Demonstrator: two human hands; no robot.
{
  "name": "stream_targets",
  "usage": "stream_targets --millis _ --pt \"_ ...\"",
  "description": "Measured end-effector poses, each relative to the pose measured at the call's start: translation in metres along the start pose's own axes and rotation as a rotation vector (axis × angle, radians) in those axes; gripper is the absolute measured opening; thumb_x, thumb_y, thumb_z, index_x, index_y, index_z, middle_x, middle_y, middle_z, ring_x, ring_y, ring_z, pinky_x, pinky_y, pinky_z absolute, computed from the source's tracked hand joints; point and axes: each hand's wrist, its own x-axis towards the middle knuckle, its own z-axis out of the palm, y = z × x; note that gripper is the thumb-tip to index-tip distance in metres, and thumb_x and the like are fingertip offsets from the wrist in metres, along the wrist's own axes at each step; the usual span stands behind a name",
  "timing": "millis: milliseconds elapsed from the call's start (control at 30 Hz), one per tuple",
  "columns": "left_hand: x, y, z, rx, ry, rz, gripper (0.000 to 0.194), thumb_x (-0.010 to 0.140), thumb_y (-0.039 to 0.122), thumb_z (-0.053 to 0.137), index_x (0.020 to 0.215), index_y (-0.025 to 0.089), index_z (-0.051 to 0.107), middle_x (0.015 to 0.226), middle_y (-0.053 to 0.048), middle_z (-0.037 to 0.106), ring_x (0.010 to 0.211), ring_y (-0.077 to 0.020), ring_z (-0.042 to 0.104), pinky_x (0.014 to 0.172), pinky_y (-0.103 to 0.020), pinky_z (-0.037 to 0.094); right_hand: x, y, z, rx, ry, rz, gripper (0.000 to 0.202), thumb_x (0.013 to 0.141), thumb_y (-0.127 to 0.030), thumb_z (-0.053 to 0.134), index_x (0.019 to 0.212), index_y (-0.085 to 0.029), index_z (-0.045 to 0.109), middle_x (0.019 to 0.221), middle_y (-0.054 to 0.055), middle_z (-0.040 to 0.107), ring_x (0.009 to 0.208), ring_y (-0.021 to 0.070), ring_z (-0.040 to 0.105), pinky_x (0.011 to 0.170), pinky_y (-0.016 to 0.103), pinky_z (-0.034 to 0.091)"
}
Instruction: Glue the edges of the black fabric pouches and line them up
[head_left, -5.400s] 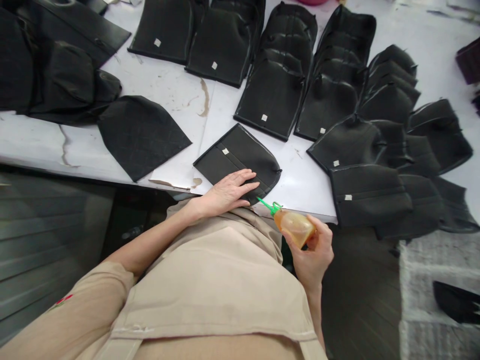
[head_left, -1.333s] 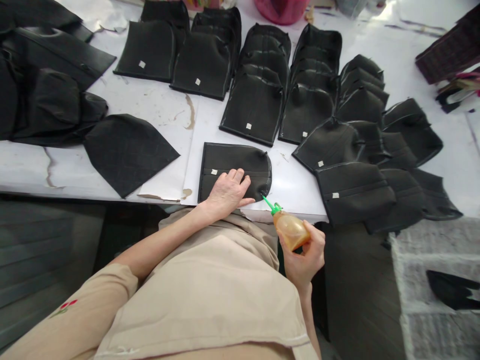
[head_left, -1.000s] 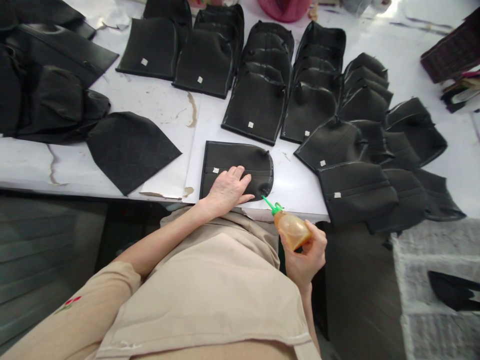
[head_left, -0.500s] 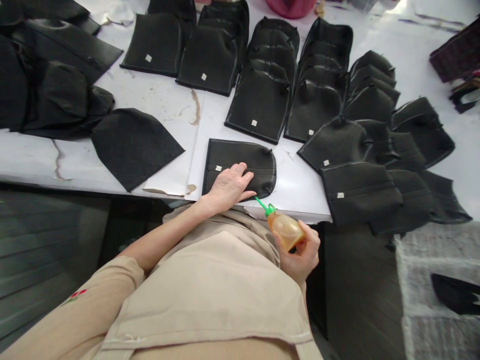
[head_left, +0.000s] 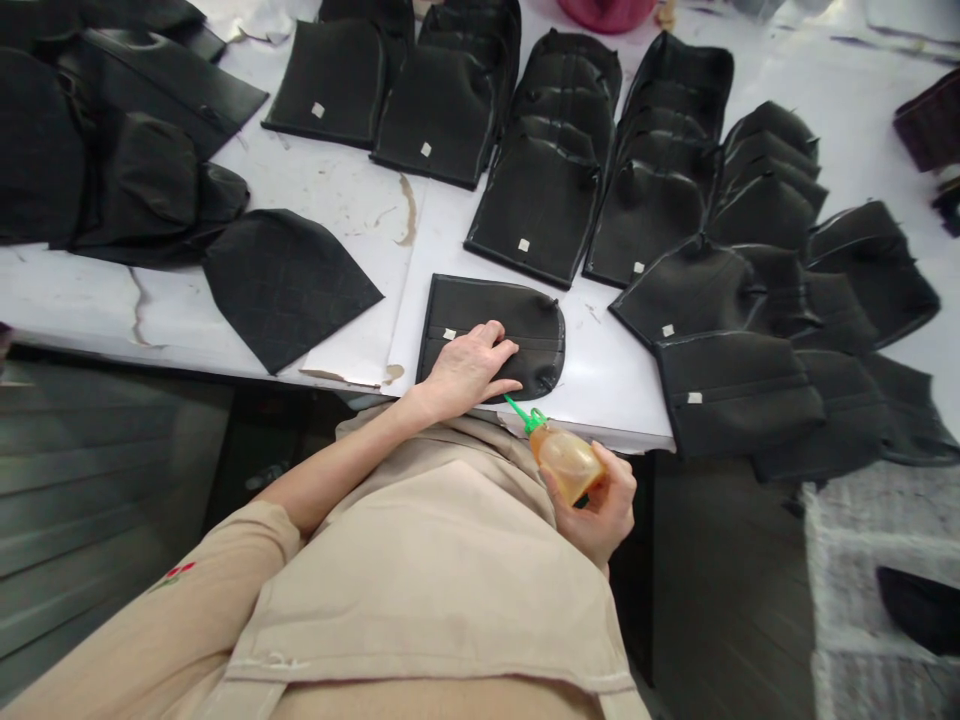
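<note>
A black fabric or leather-like panel (head_left: 541,325) with one rounded end and a small pale tag lies flat at the table's front edge. On top of it rests my left hand (head_left: 471,370), fingers apart and slightly bent, thumb along the near edge. My right hand (head_left: 600,505) is closed around a squeeze bottle (head_left: 568,462) of amber liquid. The bottle's thin green nozzle (head_left: 517,408) points up and left at the panel's near edge, just below my left thumb. Whether the tip touches the edge I cannot tell.
Overlapping rows of similar tagged black panels (head_left: 536,210) stretch across the back and right of the white table (head_left: 330,190). At left lie a loose black piece (head_left: 289,285) and a dark heap (head_left: 146,190). A pink container (head_left: 609,12) stands at the far edge.
The bottle's nozzle tip has slid a little left along the panel's near edge. My left hand stays on the panel, its fingers bent slightly more. The whole view has shifted a little.
</note>
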Motion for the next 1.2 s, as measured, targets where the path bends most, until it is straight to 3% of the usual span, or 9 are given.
stream_targets --millis 167,367,600,933,1200 --pt "0.0 0.0 0.0 -0.017 -0.005 -0.009 0.039 0.095 0.045 0.074 0.122 0.017 0.068 0.124 -0.013 0.06 0.111 -0.0264 0.061 0.085 -0.033 0.05 0.0 -0.003 0.002 0.032 -0.012 -0.011 0.063 0.079 -0.035 0.091 0.134 -0.022 0.061 0.111 0.009 0.066 0.095 0.0246 0.07 0.07 0.032 0.061" --pt "0.0 -0.004 -0.002 -0.071 -0.001 -0.002 0.038 0.095 0.042 0.075 0.121 0.016 0.069 0.124 -0.013 0.061 0.113 -0.0269 0.062 0.084 -0.033 0.052 0.001 -0.003 0.006 -0.003 -0.034 -0.037 0.061 0.082 -0.042 0.089 0.132 -0.021 0.06 0.109 0.008 0.066 0.092 0.0244 0.07 0.069 0.034 0.062" --pt "-0.014 -0.027 -0.008 -0.445 0.131 -0.021 0.023 0.102 0.031 0.062 0.119 0.017 0.069 0.12 -0.01 0.063 0.093 -0.018 0.067 0.085 -0.031 0.056 0.006 -0.008 0.011 0.05 -0.058 -0.06 0.061 0.082 -0.04 0.089 0.134 -0.022 0.061 0.106 0.007 0.065 0.092 0.024 0.067 0.071 0.034 0.062" --pt "-0.051 -0.058 -0.023 -0.363 0.27 -0.29 0.019 0.099 0.032 0.06 0.102 0.018 0.073 0.093 -0.005 0.068 0.077 -0.0167 0.061 0.077 -0.03 0.049 0.01 -0.01 0.021 0.068 -0.143 -0.086 0.06 0.083 -0.043 0.088 0.133 -0.023 0.06 0.106 0.007 0.065 0.09 0.0237 0.067 0.068 0.033 0.061" --pt "-0.062 -0.06 -0.023 -0.221 0.166 -0.517 0.013 0.096 0.033 0.065 0.091 0.021 0.065 0.081 -0.002 0.071 0.073 -0.0191 0.065 0.068 -0.029 0.043 0.019 -0.018 0.033 0.075 -0.198 -0.141 0.057 0.086 -0.043 0.085 0.132 -0.023 0.059 0.106 0.007 0.067 0.092 0.0248 0.07 0.069 0.035 0.063"
